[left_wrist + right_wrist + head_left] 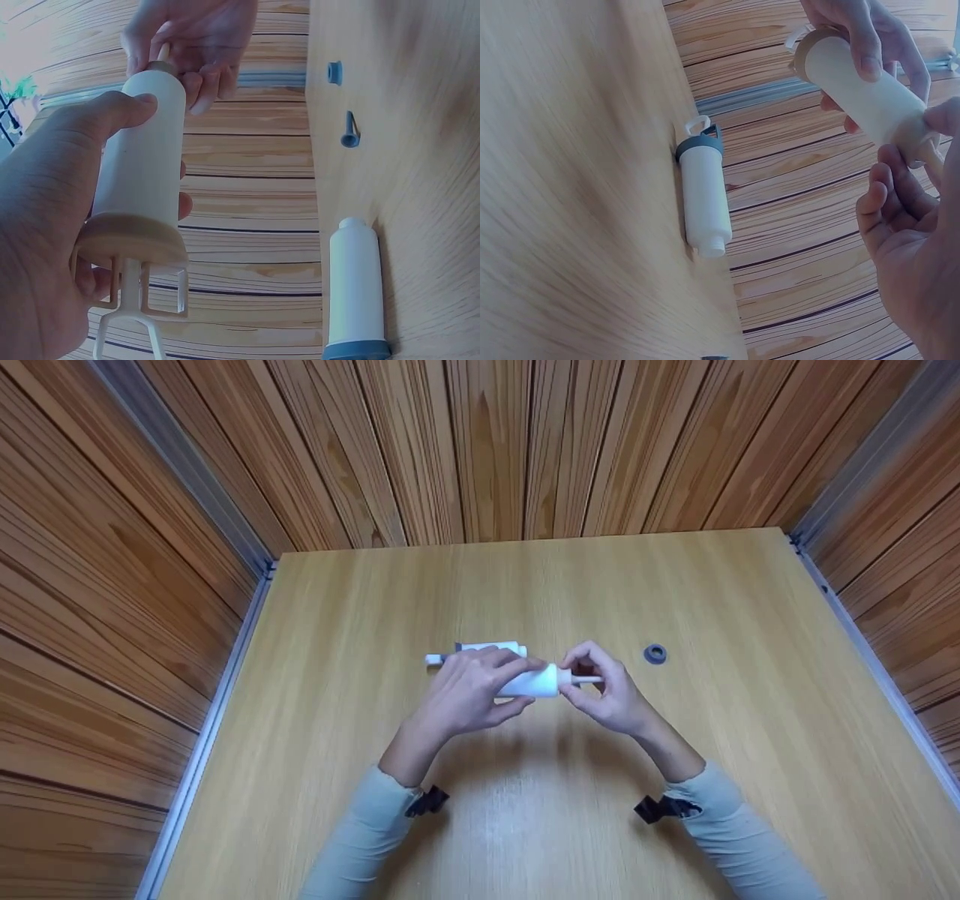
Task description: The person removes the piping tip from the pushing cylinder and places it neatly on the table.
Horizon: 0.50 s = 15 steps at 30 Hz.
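Observation:
My left hand (469,690) grips a white icing syringe (142,161) around its barrel, thumb along the side. Its beige end cap (135,238) has two finger loops, and a white plunger handle (129,319) sticks out of it. At the other end, my right hand (606,694) pinches the beige tip collar with fingertips and thumb. A thin beige nozzle (587,679) points out between those fingers. Both hands hold the syringe above the table. Behind the left hand, a second white syringe (705,195) with a blue-grey cap (699,147) lies on the table.
A blue-grey ring (655,654) lies on the wooden table (360,607) to the right of the hands. The left wrist view also shows a small blue-grey nozzle (350,135) near it. Wood-plank walls (487,450) with grey metal rails enclose the table.

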### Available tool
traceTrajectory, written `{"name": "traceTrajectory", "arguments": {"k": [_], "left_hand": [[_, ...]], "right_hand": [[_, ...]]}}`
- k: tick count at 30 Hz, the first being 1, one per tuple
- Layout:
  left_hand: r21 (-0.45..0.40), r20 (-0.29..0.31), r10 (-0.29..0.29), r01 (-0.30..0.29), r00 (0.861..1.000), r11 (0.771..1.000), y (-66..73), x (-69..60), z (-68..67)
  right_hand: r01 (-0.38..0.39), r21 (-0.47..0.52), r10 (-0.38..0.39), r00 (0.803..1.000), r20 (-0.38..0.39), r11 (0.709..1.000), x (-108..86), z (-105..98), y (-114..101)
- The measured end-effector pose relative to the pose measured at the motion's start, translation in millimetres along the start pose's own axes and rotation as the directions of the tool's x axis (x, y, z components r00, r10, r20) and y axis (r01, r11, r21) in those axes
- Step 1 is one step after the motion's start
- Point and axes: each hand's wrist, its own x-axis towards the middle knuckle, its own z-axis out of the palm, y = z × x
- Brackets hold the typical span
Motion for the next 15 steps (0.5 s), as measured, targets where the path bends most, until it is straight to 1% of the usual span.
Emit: {"name": "traceTrajectory", "arguments": {"k": [10,15], "left_hand": [[0.004,0.023,-0.013,0.013,1.000,1.000,0.8,0.7,-1.1],[0.008,0.018,-0.011,0.011,1.000,1.000,1.2,1.1,-1.8]], "right_hand": [[-0.007,-0.012,0.007,1.000,0.015,1.000,-0.9,-0.9,-0.9],[-0.045,0.002,0.045,0.999,0.019,0.999,0.0,-0.6,-2.4]]}}
